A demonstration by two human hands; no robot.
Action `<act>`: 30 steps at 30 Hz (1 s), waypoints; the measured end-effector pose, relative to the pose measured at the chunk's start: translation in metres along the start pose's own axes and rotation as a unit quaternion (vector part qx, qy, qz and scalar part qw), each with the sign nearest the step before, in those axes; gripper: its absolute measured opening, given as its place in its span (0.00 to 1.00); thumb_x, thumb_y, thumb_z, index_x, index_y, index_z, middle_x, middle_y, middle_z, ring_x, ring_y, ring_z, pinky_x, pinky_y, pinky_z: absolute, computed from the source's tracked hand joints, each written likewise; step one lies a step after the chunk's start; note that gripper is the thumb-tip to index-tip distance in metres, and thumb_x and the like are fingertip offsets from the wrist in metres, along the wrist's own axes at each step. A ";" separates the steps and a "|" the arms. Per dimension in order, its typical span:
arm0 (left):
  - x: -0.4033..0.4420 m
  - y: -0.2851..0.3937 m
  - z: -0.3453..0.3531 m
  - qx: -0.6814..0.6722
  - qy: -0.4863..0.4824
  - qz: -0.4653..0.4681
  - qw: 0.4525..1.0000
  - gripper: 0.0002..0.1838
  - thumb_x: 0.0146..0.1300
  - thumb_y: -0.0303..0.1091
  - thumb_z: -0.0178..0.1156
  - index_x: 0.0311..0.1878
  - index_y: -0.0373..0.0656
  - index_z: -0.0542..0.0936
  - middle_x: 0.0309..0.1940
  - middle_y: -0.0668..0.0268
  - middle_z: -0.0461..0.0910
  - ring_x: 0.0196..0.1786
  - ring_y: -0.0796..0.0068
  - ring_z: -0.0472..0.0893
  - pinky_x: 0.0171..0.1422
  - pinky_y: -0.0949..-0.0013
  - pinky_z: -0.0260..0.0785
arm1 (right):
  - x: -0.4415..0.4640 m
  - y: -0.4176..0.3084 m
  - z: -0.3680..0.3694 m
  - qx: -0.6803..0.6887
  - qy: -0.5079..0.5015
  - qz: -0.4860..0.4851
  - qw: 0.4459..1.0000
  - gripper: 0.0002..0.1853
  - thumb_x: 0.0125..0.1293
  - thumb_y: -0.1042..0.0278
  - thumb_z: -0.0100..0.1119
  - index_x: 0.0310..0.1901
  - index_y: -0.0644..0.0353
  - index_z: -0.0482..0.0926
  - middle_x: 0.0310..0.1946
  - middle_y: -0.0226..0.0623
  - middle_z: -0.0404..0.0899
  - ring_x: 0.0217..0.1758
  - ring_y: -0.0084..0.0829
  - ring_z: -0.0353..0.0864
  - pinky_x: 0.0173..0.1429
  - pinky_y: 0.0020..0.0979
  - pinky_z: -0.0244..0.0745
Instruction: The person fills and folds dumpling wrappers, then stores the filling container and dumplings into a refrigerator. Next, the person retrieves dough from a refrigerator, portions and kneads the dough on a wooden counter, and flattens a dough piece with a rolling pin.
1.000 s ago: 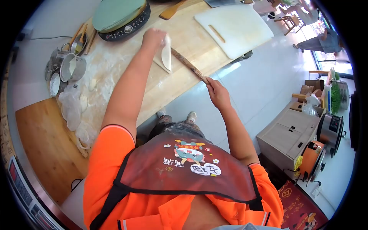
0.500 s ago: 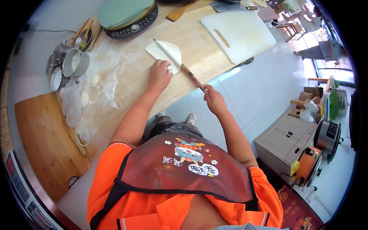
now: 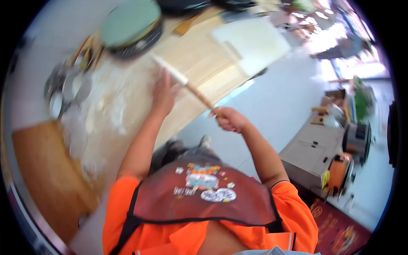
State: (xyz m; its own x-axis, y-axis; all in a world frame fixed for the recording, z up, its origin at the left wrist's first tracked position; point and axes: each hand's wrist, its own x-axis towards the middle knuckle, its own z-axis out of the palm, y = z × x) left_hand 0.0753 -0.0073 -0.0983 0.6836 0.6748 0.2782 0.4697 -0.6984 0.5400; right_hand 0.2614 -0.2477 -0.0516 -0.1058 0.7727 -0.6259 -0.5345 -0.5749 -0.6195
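A sheet of white dough (image 3: pixel 171 70) is wrapped in a narrow roll around the far part of a wooden rolling pin (image 3: pixel 199 94), over the floured wooden table (image 3: pixel 195 55). My right hand (image 3: pixel 229 119) is closed on the pin's near end, past the table's edge. Beside the dough, on its near left side, my left hand (image 3: pixel 163 94) has its fingers stretched out and slightly blurred. Whether its fingertips touch the dough is hard to tell.
A green round electric griddle (image 3: pixel 131 25) stands beyond the dough. A white cutting board (image 3: pixel 255 42) lies at the right, a wooden spatula (image 3: pixel 185 26) behind. Metal bowls (image 3: pixel 76 87) and a plastic bag (image 3: pixel 74 127) are at the left. A person (image 3: pixel 344 46) is far right.
The dough, lying partly flat half a second ago, is now rolled around the pin. My left hand has opened and moved left and slightly down; my right hand has lowered with the pin.
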 end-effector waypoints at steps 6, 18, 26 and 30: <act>0.030 0.033 -0.047 -0.008 0.089 0.106 0.990 0.37 0.76 0.56 0.40 0.79 0.42 0.57 0.81 0.51 0.50 0.82 0.49 0.50 0.80 0.39 0.39 | -0.041 -0.033 0.011 -0.264 0.093 -0.095 0.955 0.21 0.79 0.49 0.43 0.49 0.56 0.81 0.17 0.21 0.60 0.18 0.17 0.59 0.23 0.24 0.58; -0.060 -0.018 -0.074 0.074 -0.181 0.213 0.957 0.35 0.66 0.41 0.60 0.74 0.42 0.64 0.76 0.56 0.61 0.79 0.56 0.57 0.83 0.49 0.46 | -0.045 0.092 0.042 -0.555 0.213 -0.258 0.762 0.24 0.71 0.65 0.56 0.68 0.46 0.71 0.47 0.46 0.83 0.44 0.52 0.83 0.44 0.47 0.78; -0.063 -0.079 -0.084 0.123 -0.185 0.131 0.966 0.32 0.64 0.34 0.64 0.70 0.39 0.68 0.73 0.54 0.64 0.77 0.55 0.62 0.80 0.52 0.53 | 0.004 0.053 0.036 -0.634 0.191 -0.250 0.707 0.23 0.66 0.71 0.60 0.64 0.49 0.75 0.35 0.41 0.76 0.33 0.48 0.80 0.35 0.44 0.76; -0.043 -0.075 -0.079 0.101 0.052 -0.036 0.993 0.23 0.63 0.37 0.66 0.58 0.38 0.76 0.60 0.52 0.75 0.65 0.51 0.73 0.70 0.50 0.63 | 0.010 0.012 0.027 -0.652 0.221 -0.313 0.655 0.20 0.66 0.73 0.61 0.59 0.53 0.77 0.37 0.39 0.77 0.34 0.47 0.80 0.36 0.42 0.77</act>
State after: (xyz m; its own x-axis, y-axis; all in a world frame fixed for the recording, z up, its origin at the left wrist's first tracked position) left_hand -0.0330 0.0346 -0.0880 0.5879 0.7382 0.3308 0.6245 -0.6741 0.3944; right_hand 0.2312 -0.2397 -0.0529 0.1983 0.9791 0.0458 0.8427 -0.1465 -0.5180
